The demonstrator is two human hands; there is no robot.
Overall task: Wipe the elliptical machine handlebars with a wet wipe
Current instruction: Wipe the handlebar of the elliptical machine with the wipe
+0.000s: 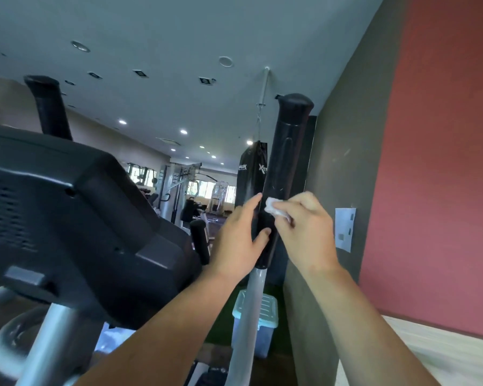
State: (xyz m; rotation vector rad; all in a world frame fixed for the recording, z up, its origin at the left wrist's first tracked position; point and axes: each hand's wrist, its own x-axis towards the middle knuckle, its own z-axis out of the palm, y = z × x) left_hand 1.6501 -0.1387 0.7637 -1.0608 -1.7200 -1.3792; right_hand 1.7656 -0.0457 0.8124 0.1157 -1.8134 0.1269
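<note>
The elliptical's right handlebar rises upright at centre right, a black foam grip on a silver tube. My left hand wraps the lower part of the grip from the left, thumb across its front. My right hand presses a small crumpled white wet wipe against the grip just above my left thumb. The left handlebar stands at upper left behind the black console.
A black punching bag hangs from the ceiling behind the right handlebar. A grey and red wall runs close on the right. A pale lidded plastic box sits on the floor below. Weight machines and a person stand far back.
</note>
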